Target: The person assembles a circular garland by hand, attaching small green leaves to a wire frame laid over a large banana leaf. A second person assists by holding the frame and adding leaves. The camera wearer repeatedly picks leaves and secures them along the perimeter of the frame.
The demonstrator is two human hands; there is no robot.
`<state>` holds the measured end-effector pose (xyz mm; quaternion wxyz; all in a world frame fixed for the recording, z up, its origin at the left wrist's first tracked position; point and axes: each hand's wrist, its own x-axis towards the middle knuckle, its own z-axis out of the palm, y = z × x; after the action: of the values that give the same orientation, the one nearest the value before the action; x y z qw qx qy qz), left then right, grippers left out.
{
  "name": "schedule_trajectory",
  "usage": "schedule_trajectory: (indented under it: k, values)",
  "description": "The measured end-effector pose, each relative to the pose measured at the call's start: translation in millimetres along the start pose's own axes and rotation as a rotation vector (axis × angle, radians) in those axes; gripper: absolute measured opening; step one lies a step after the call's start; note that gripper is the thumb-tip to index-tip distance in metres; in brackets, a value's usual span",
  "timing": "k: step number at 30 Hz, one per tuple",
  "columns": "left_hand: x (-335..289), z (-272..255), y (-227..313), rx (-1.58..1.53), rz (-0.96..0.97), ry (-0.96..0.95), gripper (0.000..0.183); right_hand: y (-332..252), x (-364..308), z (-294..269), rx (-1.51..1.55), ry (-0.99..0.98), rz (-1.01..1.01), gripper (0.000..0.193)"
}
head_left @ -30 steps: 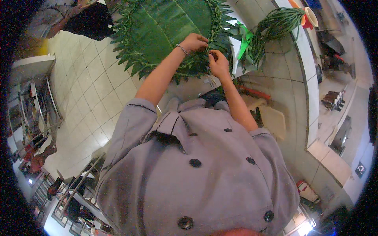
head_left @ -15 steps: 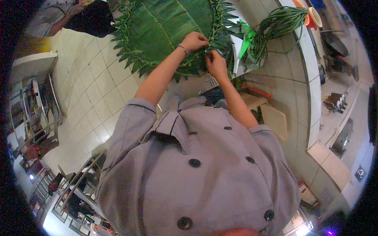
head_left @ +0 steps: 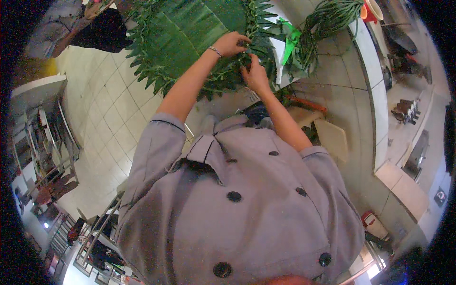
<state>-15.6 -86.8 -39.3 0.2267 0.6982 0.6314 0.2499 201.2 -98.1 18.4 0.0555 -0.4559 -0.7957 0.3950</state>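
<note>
A large round piece covered in banana leaf (head_left: 190,33) lies at the top of the view. Around its rim runs a twisted green edging (head_left: 221,75), with pointed leaf tips (head_left: 142,71) fanning outward. My left hand (head_left: 230,44), a bracelet at its wrist, pinches the edging at the near right side of the round. Just nearer to me, my right hand (head_left: 256,77) has thumb and fingers closed on the same stretch. What exactly lies between the fingertips is too small to make out, but it is green.
Right of the round lie a bright green strip (head_left: 290,43) and a bundle of long green strands (head_left: 332,19), like long beans. An orange-and-cream container (head_left: 372,10) stands beyond. Another person's dark-clothed body (head_left: 107,31) is at upper left. A board (head_left: 331,140) leans below the counter.
The view has shifted a little, so the round and bundle sit further left and up. My right hand has turned slightly, its thumb now showing; both hands stay at the edging.
</note>
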Motion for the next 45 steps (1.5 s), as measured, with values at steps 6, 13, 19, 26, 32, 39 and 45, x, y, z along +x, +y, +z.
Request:
schedule_trajectory:
  k: [6,13,19,26,32,39,45]
  values:
    - [-36,-8,20,-0.413,-0.175,0.244,0.037,16,-5,11,0.102,0.009,-0.008,0.049]
    - [-92,-17,83,-0.382,-0.294,0.150,0.032,45,-19,48,0.356,-0.069,0.033,0.044]
    - [-86,-17,87,-0.276,-0.362,0.087,0.032,35,-32,57,0.503,0.067,0.116,0.041]
    - [-74,-27,78,-0.126,-0.235,-0.023,0.032,4,-36,36,0.550,0.165,0.188,0.040]
    - [-66,-31,72,-0.089,-0.204,-0.095,0.033,-2,-42,29,0.289,0.100,0.071,0.042]
    - [-68,-27,64,-0.214,-0.328,-0.143,0.033,-5,-46,27,0.154,0.062,-0.058,0.043]
    - [-89,-29,53,-0.718,-0.410,-0.074,0.034,-38,-45,19,0.386,0.087,-0.018,0.036]
